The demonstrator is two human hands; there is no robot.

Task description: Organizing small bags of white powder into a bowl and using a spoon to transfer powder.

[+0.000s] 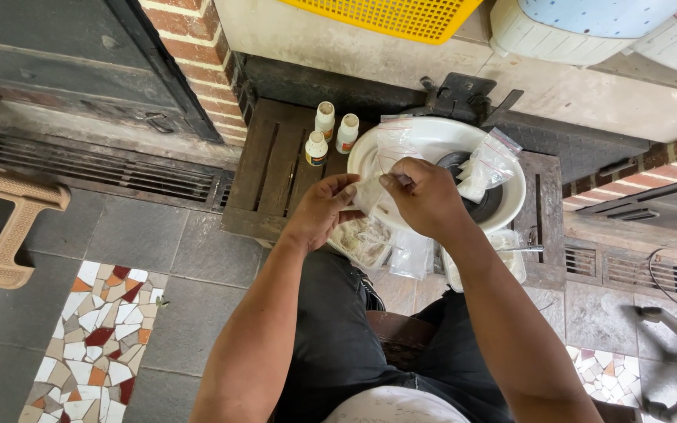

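**Desk:** Report hand status and object location, using the basin as reference.

**Operator:** I see the white basin (436, 141) resting on a dark wooden pallet (272, 168). Both hands are raised just in front of the basin's near rim. The left hand (321, 210) has thumb and fingers pressed together, pinching the left edge of a small clear plastic bag (371, 194). The right hand (425, 196) is curled, its fingertips pinching the top of the same bag. The bag hangs between the two hands, overlapping the basin's near rim in my view.

**Desk:** Contents of the bag?

**Operator:** I cannot tell; the plastic is too thin and pale to read.

**Desk:** Other items around the basin?

**Operator:** Inside the basin, toward its right side, I see a clear bag with a red strip (487, 166) lying against a dark round object (479, 200). Three small white bottles (329, 133) stand upright on the pallet, just left of the basin. Below the basin's near rim, under the hands, lie several more clear bags (385, 244), one holding pale brownish material. A white container (503, 258) sits near the basin's lower right. Beyond the basin, a yellow basket (393, 16) is at the upper edge.
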